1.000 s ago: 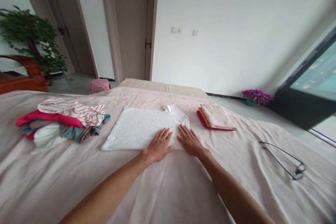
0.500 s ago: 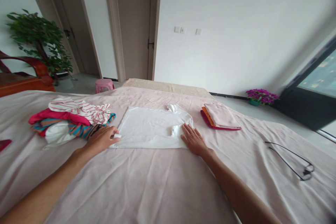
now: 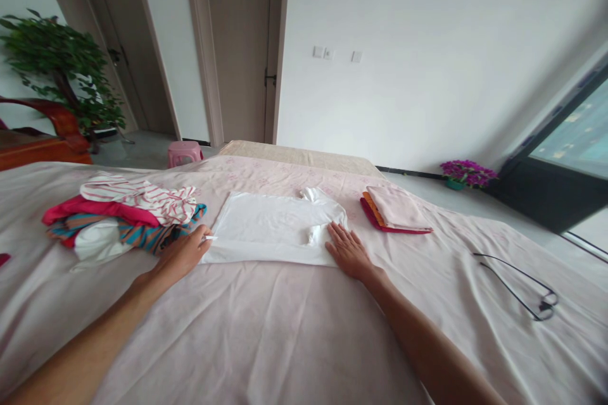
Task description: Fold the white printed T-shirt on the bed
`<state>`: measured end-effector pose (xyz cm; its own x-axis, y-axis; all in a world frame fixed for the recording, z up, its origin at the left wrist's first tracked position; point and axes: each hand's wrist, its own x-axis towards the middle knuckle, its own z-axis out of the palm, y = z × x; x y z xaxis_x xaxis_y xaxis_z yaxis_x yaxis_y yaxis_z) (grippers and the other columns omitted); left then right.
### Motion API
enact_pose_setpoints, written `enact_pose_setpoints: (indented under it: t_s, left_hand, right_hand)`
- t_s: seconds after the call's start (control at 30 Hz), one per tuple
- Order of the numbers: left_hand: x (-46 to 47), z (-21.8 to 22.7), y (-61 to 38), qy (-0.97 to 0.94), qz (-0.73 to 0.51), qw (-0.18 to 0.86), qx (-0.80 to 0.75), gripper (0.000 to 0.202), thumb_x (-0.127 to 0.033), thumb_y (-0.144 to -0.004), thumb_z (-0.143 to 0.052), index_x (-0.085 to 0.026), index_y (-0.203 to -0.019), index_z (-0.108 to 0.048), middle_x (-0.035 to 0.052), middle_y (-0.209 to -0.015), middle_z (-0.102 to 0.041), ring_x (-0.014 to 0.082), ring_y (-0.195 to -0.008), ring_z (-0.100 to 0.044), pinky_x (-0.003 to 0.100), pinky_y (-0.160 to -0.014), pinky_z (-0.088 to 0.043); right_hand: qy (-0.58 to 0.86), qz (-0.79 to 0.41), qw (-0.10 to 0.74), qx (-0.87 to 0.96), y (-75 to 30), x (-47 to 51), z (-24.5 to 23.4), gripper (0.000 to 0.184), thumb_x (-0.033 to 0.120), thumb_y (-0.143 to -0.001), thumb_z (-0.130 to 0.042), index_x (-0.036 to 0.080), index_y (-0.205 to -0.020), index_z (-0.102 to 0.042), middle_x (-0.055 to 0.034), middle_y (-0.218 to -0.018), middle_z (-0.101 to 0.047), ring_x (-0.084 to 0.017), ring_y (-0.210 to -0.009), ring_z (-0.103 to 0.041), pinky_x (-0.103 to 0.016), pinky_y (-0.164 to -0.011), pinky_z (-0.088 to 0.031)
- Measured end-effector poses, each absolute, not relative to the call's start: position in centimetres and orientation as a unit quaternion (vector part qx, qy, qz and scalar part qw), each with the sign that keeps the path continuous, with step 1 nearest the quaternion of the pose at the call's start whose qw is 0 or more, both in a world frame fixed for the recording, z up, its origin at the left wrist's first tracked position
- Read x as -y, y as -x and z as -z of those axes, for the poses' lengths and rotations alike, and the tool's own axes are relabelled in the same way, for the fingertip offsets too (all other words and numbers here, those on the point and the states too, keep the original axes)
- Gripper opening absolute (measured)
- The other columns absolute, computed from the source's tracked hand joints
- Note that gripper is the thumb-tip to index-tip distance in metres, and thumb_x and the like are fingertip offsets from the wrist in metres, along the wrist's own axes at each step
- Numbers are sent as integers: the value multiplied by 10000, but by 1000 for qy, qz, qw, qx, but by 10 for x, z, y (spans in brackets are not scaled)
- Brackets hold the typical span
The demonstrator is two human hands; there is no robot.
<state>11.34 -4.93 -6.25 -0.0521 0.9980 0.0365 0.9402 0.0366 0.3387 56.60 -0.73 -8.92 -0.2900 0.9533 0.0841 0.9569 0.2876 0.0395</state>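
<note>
Left hand (image 3: 184,252): shifted from beside the right hand (image 3: 350,252) to the near left corner of the white shirt (image 3: 266,218), fingertips clamped on its fabric. Shirt: flat, centre of pink sheet (image 3: 285,335), between heaped clothes (image 3: 126,201), left, and folded stack (image 3: 399,207), right. Right hand: palm down on shirt's right end, fingers slightly apart.

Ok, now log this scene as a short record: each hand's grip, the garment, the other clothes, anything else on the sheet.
Left grip: pinching the white shirt at its near left corner
Right grip: open, palm down on the shirt's right end
Garment: white shirt, spread out, sleeves toward the right
Left side: rumpled clothes pile, red-striped piece on top
Right side: folded stack, pale pink over orange and red
Also on sheet: eyeglasses, far right
</note>
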Motion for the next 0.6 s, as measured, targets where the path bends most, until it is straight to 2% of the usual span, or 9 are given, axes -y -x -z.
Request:
enact_pose_setpoints:
  t_s: [0.13, 0.2, 0.3, 0.4, 0.5, 0.6]
  left_hand:
    - [56, 60, -114, -692, -100, 90, -709, 264, -363, -907, -398, -243, -1066, -571, 40, -895, -735, 233, -859, -697, 269, -630, -392]
    - [59, 57, -115, -696, -96, 43, -711, 255, -348, -898, -424, -244, -1069, -582, 43, -945, -734, 235, -862, -689, 283, -644, -407]
    - [61, 52, -121, -726, -145, -58, -670, 236, -284, -886, -452, -235, -1054, -610, 63, -1061, -709, 244, -946, -659, 335, -802, -447]
    - [63, 51, -132, -772, -211, -53, -598, 218, -263, -904, -444, -240, -1019, -628, 54, -1076, -694, 221, -1018, -634, 334, -915, -445]
    - [61, 56, -145, -793, -247, -5, -557, 203, -281, -916, -455, -236, -1006, -631, 44, -1036, -696, 202, -1007, -637, 316, -904, -465]
    - [58, 67, -151, -795, -264, 9, -546, 182, -294, -914, -478, -230, -961, -642, 42, -1004, -696, 201, -980, -636, 328, -898, -477]
  right_hand:
    - [601, 37, 21, 798, -565, 8, 88, 620, 486, -1029, -206, 200, -1578, -226, -46, -1627, -200, -212, -1498, -196, -442, -1212, -155]
    - [602, 33, 20, 797, -564, 9, 88, 620, 482, -1029, -209, 196, -1579, -223, -50, -1627, -201, -215, -1499, -194, -445, -1212, -149]
    - [605, 23, 13, 796, -563, 9, 85, 616, 469, -1029, -216, 197, -1582, -211, -52, -1631, -190, -218, -1504, -173, -460, -1209, -150]
    - [609, 4, 0, 793, -562, 9, 76, 608, 455, -1026, -263, 186, -1571, -246, -65, -1632, -198, -236, -1502, -180, -486, -1198, -167]
    - [589, 3, 41, 807, -553, 7, 59, 528, 406, -1014, -366, 194, -1495, -420, -86, -1575, -359, -257, -1460, -285, -484, -1175, -218]
    - [522, -6, 129, 843, -535, 5, 42, 362, 332, -1012, -422, 235, -1294, -626, -76, -1366, -595, -217, -1284, -498, -391, -1090, -340]
